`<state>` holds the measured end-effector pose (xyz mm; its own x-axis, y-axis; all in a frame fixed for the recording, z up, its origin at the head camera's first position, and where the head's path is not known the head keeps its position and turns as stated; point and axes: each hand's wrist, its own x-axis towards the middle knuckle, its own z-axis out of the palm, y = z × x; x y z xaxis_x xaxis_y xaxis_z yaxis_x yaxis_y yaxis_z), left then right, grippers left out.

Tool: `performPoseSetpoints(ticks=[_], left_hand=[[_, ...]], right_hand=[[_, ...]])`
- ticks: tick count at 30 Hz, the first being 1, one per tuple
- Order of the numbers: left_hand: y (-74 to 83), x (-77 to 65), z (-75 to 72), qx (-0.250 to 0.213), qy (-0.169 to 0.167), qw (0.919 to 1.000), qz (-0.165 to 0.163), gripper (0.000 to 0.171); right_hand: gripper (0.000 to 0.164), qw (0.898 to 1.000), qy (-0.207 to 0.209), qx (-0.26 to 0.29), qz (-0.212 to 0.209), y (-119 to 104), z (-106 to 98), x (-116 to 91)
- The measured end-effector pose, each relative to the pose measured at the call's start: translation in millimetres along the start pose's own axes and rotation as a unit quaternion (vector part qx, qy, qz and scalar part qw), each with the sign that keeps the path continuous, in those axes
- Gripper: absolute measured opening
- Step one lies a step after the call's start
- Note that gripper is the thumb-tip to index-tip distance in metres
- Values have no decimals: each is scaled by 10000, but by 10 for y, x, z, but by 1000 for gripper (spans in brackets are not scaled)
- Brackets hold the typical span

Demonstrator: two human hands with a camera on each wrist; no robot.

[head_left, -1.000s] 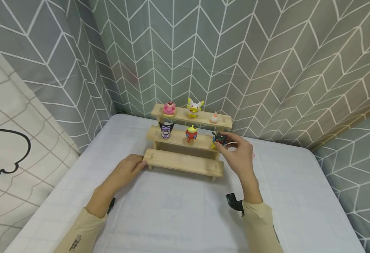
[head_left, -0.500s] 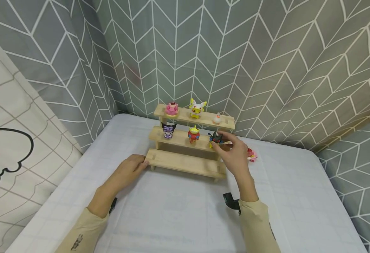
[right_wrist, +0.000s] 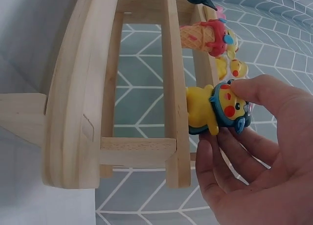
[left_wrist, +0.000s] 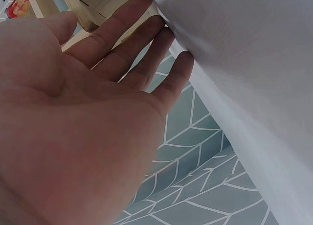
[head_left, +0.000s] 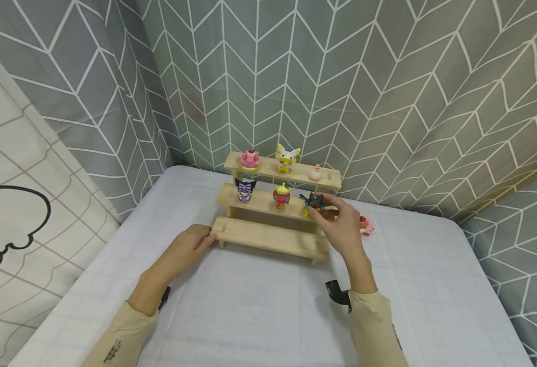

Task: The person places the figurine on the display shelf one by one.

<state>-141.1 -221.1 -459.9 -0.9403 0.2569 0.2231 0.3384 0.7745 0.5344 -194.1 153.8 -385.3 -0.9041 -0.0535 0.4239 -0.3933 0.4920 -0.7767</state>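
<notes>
right hand (head_left: pixel 343 227): pinches yellow, dark-hooded toy figure (right_wrist: pixel 217 110) on three-tier wooden shelf's (head_left: pixel 268 237) middle tier, apparently standing | left hand (head_left: pixel 183 250): fingers straight, touching bottom tier's end

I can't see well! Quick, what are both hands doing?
Left hand: open, fingers straight against the wooden shelf.
Right hand: holding the yellow toy figure on the middle step.

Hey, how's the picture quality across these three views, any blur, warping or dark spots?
Head view: evenly lit, wide-angle bending at the edges, the wooden shelf sharp. Left wrist view: the left hand fills the frame, soft and shadowed. Right wrist view: the yellow figure fairly crisp, the right hand slightly soft.
</notes>
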Motion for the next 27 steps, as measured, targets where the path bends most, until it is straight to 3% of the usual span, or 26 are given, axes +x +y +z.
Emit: performPoseSetpoints(ticks=[10, 20, 27], left_hand=[[23, 5, -22, 79, -113, 9999, -80, 26], [10, 1, -15, 40, -138, 9999, -77, 26], [1, 7, -14, 75, -150, 9999, -39, 25]], right_hand=[[52, 9992, -248, -264, 182, 63, -132, -39], [61, 9950, -879, -477, 5, 131, -445, -59], [42, 9950, -324, -936, 158, 269, -742, -69]])
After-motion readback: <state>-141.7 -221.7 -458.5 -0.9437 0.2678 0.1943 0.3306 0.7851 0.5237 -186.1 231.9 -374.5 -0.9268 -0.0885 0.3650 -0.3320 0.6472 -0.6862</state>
